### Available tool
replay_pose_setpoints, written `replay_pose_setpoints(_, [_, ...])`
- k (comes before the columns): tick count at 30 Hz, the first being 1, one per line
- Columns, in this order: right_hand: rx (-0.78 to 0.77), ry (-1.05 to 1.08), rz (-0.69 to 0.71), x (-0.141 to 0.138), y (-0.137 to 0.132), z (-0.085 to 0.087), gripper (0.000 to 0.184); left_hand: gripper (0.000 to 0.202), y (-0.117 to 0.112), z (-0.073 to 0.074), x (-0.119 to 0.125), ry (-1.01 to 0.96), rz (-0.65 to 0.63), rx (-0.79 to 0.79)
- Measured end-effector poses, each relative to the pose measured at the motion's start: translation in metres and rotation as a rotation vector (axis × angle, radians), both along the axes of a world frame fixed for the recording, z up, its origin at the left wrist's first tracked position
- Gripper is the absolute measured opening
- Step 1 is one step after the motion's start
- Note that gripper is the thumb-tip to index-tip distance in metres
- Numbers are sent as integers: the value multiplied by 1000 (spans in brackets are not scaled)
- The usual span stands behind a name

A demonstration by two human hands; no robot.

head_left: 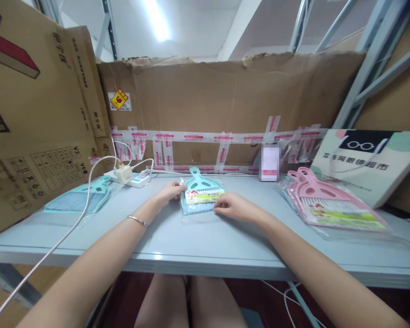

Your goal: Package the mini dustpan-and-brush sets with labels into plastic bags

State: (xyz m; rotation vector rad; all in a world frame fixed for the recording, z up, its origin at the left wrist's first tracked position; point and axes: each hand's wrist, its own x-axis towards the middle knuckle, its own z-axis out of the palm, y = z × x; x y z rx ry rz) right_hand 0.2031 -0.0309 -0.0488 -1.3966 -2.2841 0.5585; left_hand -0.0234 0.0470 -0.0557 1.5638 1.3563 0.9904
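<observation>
A mint-green mini dustpan and brush set (200, 183) lies flat in a clear plastic bag in the middle of the table, its handle pointing away from me. A colourful printed label crosses its front. My left hand (171, 191), a bracelet on its wrist, pinches the bag's left edge near the upper side. At the lower right, my right hand (237, 207) has its fingers curled together on the bag's edge, hiding that corner.
To the right lie bagged pink dustpan sets (328, 202) in a pile, with a paper bag (362, 159) behind. A phone (270, 163) stands against the cardboard (208, 100). At left are another mint-green dustpan (89, 198), a power strip (138, 180) and a white cable (77, 221).
</observation>
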Motion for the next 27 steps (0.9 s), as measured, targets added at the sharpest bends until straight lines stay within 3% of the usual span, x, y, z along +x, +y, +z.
replay_pose_setpoints(3, [-1, 194, -145, 0, 3, -4, 17, 20, -7, 7, 5, -123, 88, 99])
replay_pose_setpoints(7, [-199, 735, -271, -8, 9, -8, 12, 15, -18, 17, 11, -276, 175, 237])
replay_pose_setpoints(12, [-383, 1269, -246, -14, 12, -6, 16, 25, -32, 22, 16, -379, 85, 314])
replay_pose_setpoints(15, [-423, 1382, -244, -12, 14, -8, 17, 36, -37, 21, 18, -401, -25, 325])
replay_pose_setpoints(19, [-422, 1384, -272, -11, 17, -12, 18, 44, -41, 22, 20, -285, -216, 343])
replay_pose_setpoints(27, [-438, 1336, -265, -13, 13, -8, 22, 49, -36, 27, 7, -420, -170, 114])
